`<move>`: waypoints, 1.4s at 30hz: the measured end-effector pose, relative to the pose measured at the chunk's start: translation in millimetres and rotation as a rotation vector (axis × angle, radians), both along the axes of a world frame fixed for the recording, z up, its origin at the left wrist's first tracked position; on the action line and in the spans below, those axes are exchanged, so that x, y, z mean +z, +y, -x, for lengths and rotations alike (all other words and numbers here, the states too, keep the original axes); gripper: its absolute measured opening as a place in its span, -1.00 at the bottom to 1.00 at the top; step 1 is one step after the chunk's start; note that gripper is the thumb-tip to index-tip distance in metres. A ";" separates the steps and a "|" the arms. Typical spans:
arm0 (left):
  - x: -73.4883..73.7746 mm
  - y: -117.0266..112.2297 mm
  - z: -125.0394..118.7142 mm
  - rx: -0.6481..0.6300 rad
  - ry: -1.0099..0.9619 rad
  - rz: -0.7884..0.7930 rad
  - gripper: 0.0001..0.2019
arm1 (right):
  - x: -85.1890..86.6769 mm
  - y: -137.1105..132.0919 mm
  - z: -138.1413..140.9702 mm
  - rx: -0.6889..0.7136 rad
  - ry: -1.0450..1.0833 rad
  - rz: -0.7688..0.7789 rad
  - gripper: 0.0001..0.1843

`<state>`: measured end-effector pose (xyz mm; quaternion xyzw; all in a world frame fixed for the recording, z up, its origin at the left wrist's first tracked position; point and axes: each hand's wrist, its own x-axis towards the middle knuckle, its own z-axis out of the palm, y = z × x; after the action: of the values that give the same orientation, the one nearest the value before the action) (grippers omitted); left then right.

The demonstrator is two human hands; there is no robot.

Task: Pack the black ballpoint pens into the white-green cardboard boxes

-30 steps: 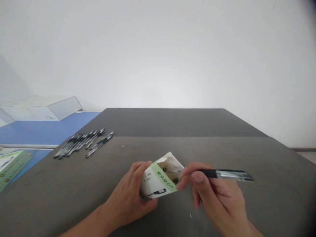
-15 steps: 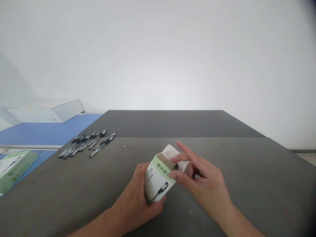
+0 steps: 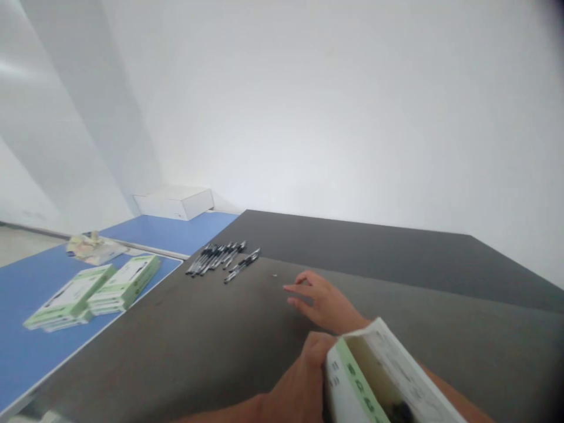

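At the lower right, my left hand [image 3: 304,376] grips the left side of a white and green pen box [image 3: 350,385]. The box's top is open, and something dark shows inside, too blurred to name. Beyond the box, my right hand [image 3: 324,299] is over the dark table with fingers apart and nothing in them. Its forearm passes partly behind the box. Ahead and to the left of that hand lie several clear pens with black caps [image 3: 214,258], side by side. A smaller group of pens [image 3: 242,265] lies just right of them, nearer my right hand.
On a blue table [image 3: 26,358] at left are two stacks of green and white boxes [image 3: 70,294] and a crumpled plastic bag [image 3: 94,248]. A white carton [image 3: 176,202] stands farther back by the wall. A small white scrap [image 3: 274,275] lies on the dark table [image 3: 185,346].
My view has turned left. My right hand has left the box opening and stretched out toward the pens. My left hand still holds the box, now lower and farther right in view.
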<state>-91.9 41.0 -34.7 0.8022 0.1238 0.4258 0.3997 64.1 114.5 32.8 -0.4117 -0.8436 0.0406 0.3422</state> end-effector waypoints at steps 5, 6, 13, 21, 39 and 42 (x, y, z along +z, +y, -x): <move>-17.1 26.3 -2.4 0.047 0.037 -0.030 -0.02 | -17.5 76.3 97.4 0.026 -0.251 0.001 -0.53; -17.5 29.8 -2.8 0.059 0.050 -0.037 -0.04 | -19.5 85.1 109.5 0.010 -0.276 0.001 -0.55; -38.7 33.0 -25.6 0.164 0.184 -0.130 -0.13 | -21.0 108.6 128.0 -0.041 -0.322 0.021 -0.69; -20.6 35.7 -15.4 0.135 0.169 -0.154 -0.15 | -19.5 104.9 108.8 0.022 -0.186 0.129 -0.84; 63.8 5.3 13.4 0.263 0.235 -0.084 -0.27 | 40.1 -109.3 -103.2 -0.293 1.173 0.747 -0.63; 65.7 7.7 12.6 0.297 0.362 -0.089 -0.32 | 53.8 -123.1 -108.8 -0.098 1.323 0.719 -0.48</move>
<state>-104.5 48.8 31.0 0.8552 0.2914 0.3344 0.2682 172.9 -8.6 86.6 -0.4250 -0.3777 0.5370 0.6232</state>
